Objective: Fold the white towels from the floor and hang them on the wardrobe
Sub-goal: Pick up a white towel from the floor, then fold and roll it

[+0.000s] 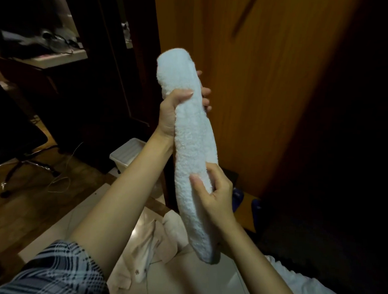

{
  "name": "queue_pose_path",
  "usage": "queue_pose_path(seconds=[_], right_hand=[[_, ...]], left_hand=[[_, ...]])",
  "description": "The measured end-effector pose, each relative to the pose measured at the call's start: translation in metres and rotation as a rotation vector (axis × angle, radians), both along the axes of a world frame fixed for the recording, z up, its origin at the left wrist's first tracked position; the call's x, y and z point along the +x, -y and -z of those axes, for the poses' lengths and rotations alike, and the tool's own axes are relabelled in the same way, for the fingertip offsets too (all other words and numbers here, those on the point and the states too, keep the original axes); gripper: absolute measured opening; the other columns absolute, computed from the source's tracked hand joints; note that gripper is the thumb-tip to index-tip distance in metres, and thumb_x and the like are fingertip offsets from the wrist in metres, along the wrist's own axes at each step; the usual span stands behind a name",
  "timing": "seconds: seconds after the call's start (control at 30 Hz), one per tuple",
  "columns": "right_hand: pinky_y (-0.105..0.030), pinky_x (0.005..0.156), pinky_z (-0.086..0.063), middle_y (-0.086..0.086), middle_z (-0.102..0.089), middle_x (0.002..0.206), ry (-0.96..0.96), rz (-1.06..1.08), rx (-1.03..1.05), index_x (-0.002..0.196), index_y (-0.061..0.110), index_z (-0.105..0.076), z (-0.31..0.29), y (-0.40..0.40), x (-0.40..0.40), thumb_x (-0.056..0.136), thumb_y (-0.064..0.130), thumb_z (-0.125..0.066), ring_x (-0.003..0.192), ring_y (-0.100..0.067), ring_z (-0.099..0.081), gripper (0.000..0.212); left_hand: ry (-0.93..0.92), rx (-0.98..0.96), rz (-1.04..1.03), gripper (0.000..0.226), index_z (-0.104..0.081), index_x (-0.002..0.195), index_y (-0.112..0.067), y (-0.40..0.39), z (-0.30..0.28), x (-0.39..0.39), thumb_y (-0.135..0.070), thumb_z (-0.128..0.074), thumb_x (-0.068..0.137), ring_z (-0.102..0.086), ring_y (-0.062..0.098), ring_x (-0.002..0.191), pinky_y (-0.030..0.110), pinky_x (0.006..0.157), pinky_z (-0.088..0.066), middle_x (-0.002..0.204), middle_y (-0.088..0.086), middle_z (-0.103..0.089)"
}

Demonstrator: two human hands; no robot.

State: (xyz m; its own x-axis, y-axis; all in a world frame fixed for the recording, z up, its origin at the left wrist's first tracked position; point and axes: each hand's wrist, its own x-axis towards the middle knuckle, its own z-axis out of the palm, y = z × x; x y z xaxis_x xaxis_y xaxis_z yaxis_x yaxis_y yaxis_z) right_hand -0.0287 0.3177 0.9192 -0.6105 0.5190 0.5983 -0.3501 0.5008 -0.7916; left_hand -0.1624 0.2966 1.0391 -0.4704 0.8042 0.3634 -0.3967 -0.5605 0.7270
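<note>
your hands both grip the folded white towel (192, 146): left hand (170, 115) high, right hand (215, 191) low; its long axis runs steeply up, the wardrobe (268, 83) just behind it.

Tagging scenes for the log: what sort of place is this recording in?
Probably a bedroom at home: a tall wooden wardrobe, an office chair by a cluttered desk, and clothes on the tiled floor.
</note>
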Motion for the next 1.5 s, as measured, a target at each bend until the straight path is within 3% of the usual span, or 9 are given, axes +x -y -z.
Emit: queue_pose_path(seconds=[0.17, 0.33, 0.57, 0.7, 0.8, 0.9, 1.13, 1.37, 1.5], right_hand=[[-0.006, 0.084, -0.041, 0.014, -0.053, 0.111, 0.264, -0.209, -0.038, 0.108, 0.023, -0.059, 0.007, 0.002, 0.002, 0.068, 0.046, -0.071, 0.105, 0.009, -0.051, 0.048], [-0.022, 0.081, -0.05, 0.017, -0.065, 0.106, 0.36, -0.448, -0.382, 0.103, 0.024, -0.068, 0.026, -0.001, 0.012, 0.076, 0.042, -0.066, 0.104, -0.008, -0.063, 0.033], [-0.018, 0.085, -0.05, 0.012, -0.059, 0.118, 0.457, -0.239, -0.453, 0.122, 0.031, -0.05, 0.039, 0.012, -0.004, 0.064, 0.043, -0.08, 0.106, -0.001, -0.059, 0.067], [-0.015, 0.083, -0.049, 0.007, -0.063, 0.109, 0.583, -0.085, -0.381, 0.104, 0.03, -0.057, 0.042, 0.003, -0.02, 0.071, 0.032, -0.082, 0.102, -0.009, -0.061, 0.042], [-0.017, 0.09, -0.044, 0.005, -0.049, 0.127, 0.578, 0.037, -0.241, 0.123, 0.022, -0.052, 0.037, -0.003, -0.028, 0.065, 0.037, -0.085, 0.114, -0.007, -0.051, 0.069], [-0.02, 0.093, -0.036, 0.006, -0.037, 0.131, 0.475, 0.111, -0.246, 0.135, 0.019, -0.039, 0.029, 0.0, -0.034, 0.064, 0.031, -0.087, 0.119, -0.005, -0.038, 0.087], [-0.025, 0.07, -0.046, 0.001, -0.065, 0.093, 0.376, 0.418, -0.282, 0.102, 0.01, -0.064, 0.019, -0.035, -0.043, 0.065, 0.03, -0.087, 0.093, -0.021, -0.064, 0.048], [-0.026, 0.081, -0.042, 0.004, -0.055, 0.115, 0.535, 0.083, -0.155, 0.12, 0.017, -0.05, 0.011, -0.044, -0.028, 0.07, 0.026, -0.084, 0.107, -0.013, -0.053, 0.061], [-0.02, 0.073, -0.046, 0.006, -0.065, 0.094, 0.525, 0.212, -0.187, 0.1, 0.017, -0.065, 0.024, -0.049, -0.021, 0.067, 0.03, -0.086, 0.092, -0.012, -0.061, 0.041]], left_hand=[[0.079, -0.085, -0.224, 0.036, -0.052, 0.105, -0.011, -0.005, -0.005, -0.009, -0.014, -0.052, 0.069, -0.053, 0.011, 0.057, 0.024, 0.054, -0.044, 0.074, 0.002, -0.062], [0.142, -0.204, -0.477, 0.024, -0.076, 0.076, -0.015, 0.002, 0.005, -0.025, -0.019, -0.053, 0.08, -0.051, 0.009, 0.052, 0.022, 0.051, -0.042, 0.061, -0.002, -0.061], [0.38, -0.46, -0.883, 0.042, -0.073, 0.101, -0.013, 0.008, 0.024, -0.015, -0.037, -0.063, 0.068, -0.062, 0.019, 0.087, 0.029, 0.072, -0.045, 0.095, 0.002, -0.072], [0.437, -0.429, -0.952, 0.047, -0.051, 0.12, -0.008, 0.006, 0.025, -0.01, -0.019, -0.067, 0.078, -0.06, 0.01, 0.082, 0.02, 0.06, -0.038, 0.106, 0.001, -0.069], [0.408, -0.35, -0.981, 0.052, -0.05, 0.121, -0.011, 0.009, 0.016, -0.009, -0.013, -0.071, 0.073, -0.064, 0.018, 0.097, 0.033, 0.082, -0.053, 0.112, 0.006, -0.067], [0.303, -0.374, -0.994, 0.06, -0.047, 0.127, -0.01, 0.006, 0.013, -0.002, -0.015, -0.074, 0.074, -0.061, 0.022, 0.106, 0.045, 0.099, -0.047, 0.118, 0.005, -0.063], [-0.175, -0.53, -0.923, 0.05, -0.057, 0.119, -0.006, 0.004, 0.009, 0.005, -0.016, -0.077, 0.074, -0.064, 0.016, 0.101, 0.035, 0.092, -0.052, 0.109, 0.003, -0.066], [0.079, -0.535, -0.849, 0.044, -0.055, 0.108, -0.009, 0.002, 0.002, -0.003, -0.024, -0.078, 0.073, -0.066, 0.023, 0.095, 0.047, 0.089, -0.054, 0.102, 0.005, -0.066], [0.061, -0.547, -0.819, 0.05, -0.052, 0.113, -0.01, -0.003, 0.008, 0.006, -0.024, -0.078, 0.073, -0.065, 0.022, 0.097, 0.047, 0.091, -0.052, 0.105, 0.003, -0.065]])
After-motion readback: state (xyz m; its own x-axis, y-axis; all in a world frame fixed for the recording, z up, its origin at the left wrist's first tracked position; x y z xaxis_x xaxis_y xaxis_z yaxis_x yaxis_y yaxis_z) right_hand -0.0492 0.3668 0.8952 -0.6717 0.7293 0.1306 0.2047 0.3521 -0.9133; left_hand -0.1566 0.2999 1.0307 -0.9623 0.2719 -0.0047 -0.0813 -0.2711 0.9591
